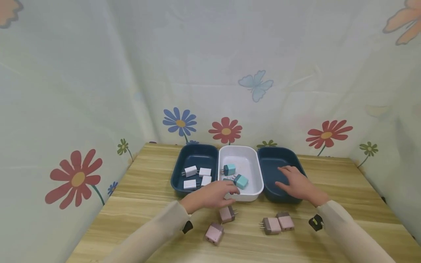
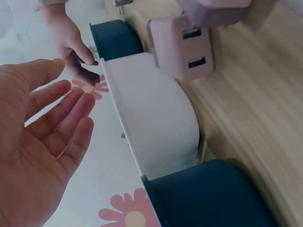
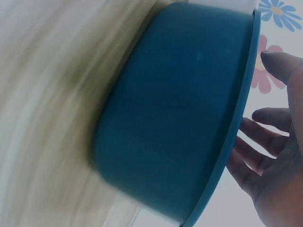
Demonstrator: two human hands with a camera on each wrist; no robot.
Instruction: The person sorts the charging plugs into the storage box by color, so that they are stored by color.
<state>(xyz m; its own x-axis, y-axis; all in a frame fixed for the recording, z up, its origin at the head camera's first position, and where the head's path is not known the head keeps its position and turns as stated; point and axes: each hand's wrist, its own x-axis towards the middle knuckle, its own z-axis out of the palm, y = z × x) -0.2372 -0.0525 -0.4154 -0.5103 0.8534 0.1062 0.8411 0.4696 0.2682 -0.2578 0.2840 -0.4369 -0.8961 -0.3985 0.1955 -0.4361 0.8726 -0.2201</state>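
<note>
My left hand point(image 1: 213, 195) hovers over the front of the white bin point(image 1: 258, 182), its fingers loosely bent with nothing between them. Inside that bin lie teal charger plugs point(image 1: 241, 181), one partly hidden behind the hand. Over the right dark blue bin point(image 1: 274, 155) hangs my right hand point(image 1: 297, 184), thumb and fingers apart and holding nothing. Pink charger plugs lie on the table: one point(image 1: 227, 214) just below my left hand, another point(image 1: 214, 233) nearer me, and a pair point(image 1: 271, 225) in front of the right bin. The left wrist view shows two ports on a pink plug point(image 2: 184, 49).
A left dark blue bin point(image 1: 175, 179) holds several white charger plugs point(image 1: 190, 184). All three bins stand side by side on the wood-grain table point(image 1: 141, 204). Behind them hangs a flower-print curtain point(image 1: 204, 73), which also closes off both sides.
</note>
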